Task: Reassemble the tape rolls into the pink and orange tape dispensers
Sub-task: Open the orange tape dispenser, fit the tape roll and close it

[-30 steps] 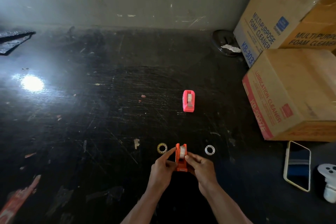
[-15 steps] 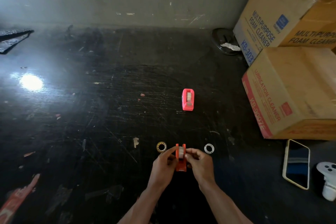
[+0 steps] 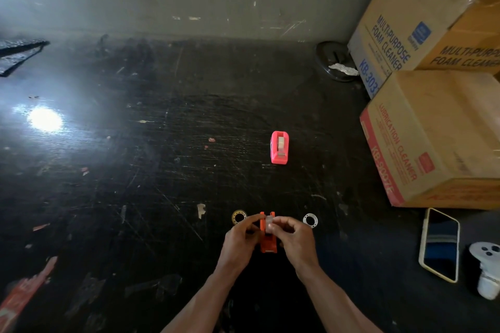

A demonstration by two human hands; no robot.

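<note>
The orange tape dispenser (image 3: 268, 243) stands on the dark floor right in front of me. My left hand (image 3: 239, 240) grips its left side. My right hand (image 3: 293, 235) pinches the clear tape roll (image 3: 269, 222) that sits in the dispenser's top slot. The pink tape dispenser (image 3: 279, 147) stands farther away, apart from both hands, with a tape roll inside it. A yellowish tape ring (image 3: 238, 216) lies just left of the orange dispenser and a white ring (image 3: 310, 219) lies just right of it.
Stacked cardboard boxes (image 3: 433, 130) fill the right side. A phone (image 3: 439, 243) and a white controller (image 3: 487, 267) lie on the floor at the near right. A dark round plate (image 3: 335, 61) sits by the wall. Scraps of tape litter the scratched floor.
Both hands have stayed on the orange dispenser; the fingers have closed in over the roll, and the dispenser has shifted slightly nearer.
</note>
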